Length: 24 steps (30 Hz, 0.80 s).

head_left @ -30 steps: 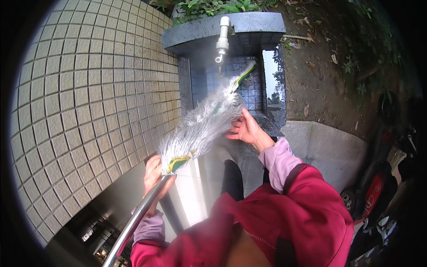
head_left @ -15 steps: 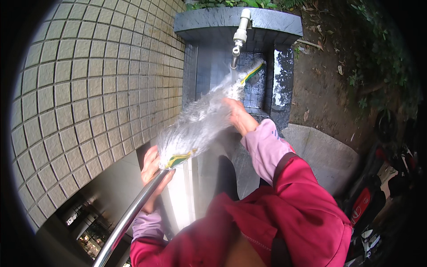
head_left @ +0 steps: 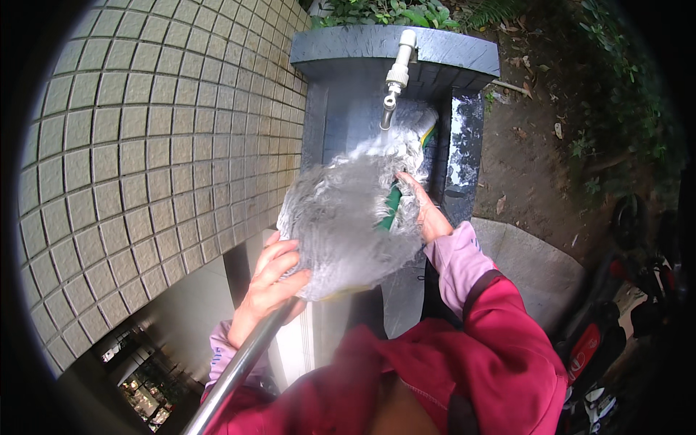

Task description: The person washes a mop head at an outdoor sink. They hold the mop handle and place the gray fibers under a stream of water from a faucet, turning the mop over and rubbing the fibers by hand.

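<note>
A flat mop with a wet, shaggy grey-white head (head_left: 341, 225) hangs over the near part of the basin, partly blurred by motion. A green strip (head_left: 391, 206) shows among its strands on the right. My left hand (head_left: 272, 286) is closed on the mop's near left end, where the metal pole (head_left: 239, 366) meets it. On the right side, my right hand (head_left: 425, 210) grips the mop head beside the green strip, fingertips partly buried in the strands. The metal spout of the tap (head_left: 398, 76) sits just above the mop's far end, which appears wet.
The dark stone basin (head_left: 464, 156) has a raised back ledge (head_left: 362, 45) with plants behind it. A beige tiled wall (head_left: 167, 145) runs along the left. Leaf-littered soil (head_left: 533, 145) lies to the right, and a parked scooter (head_left: 598, 341) stands at the lower right.
The mop head has turned and spread wider, now showing a green strip on the right. Both hands have shifted to the right, the right one slightly lower; the pole has moved right.
</note>
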{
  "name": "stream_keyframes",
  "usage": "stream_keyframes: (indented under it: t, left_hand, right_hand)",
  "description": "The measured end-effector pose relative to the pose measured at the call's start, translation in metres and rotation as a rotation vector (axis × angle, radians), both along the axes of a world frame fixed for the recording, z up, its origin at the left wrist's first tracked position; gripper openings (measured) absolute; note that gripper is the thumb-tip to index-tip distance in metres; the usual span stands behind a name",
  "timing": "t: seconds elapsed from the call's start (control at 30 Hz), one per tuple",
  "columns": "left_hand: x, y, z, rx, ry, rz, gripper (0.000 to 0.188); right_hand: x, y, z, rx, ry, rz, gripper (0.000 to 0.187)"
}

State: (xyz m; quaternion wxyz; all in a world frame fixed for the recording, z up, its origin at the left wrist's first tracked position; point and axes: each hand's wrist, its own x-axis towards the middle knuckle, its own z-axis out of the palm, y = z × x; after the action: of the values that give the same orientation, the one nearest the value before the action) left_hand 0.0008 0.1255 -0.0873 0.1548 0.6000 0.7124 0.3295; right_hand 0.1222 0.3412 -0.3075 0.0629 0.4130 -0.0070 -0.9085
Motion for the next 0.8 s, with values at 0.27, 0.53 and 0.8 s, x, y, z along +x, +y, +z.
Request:
stream_keyframes:
  t: [0.27, 0.53, 0.8]
  left_hand:
    - [0.006, -0.065, 0.016, -0.048, 0.056, 0.247, 0.036]
    - [0.024, -0.042, 0.037, -0.05, 0.048, 0.09, 0.022]
    - [0.027, 0.0, 0.069, 0.019, -0.089, -0.023, 0.019]
  right_hand:
    - [-0.041, -0.06, -0.02, 0.204, -0.054, 0.172, 0.039]
    - [0.014, -0.068, 0.014, 0.046, 0.145, -0.062, 0.039]
    - [0.05, -0.039, 0.086, 0.001, 0.087, -0.087, 0.032]
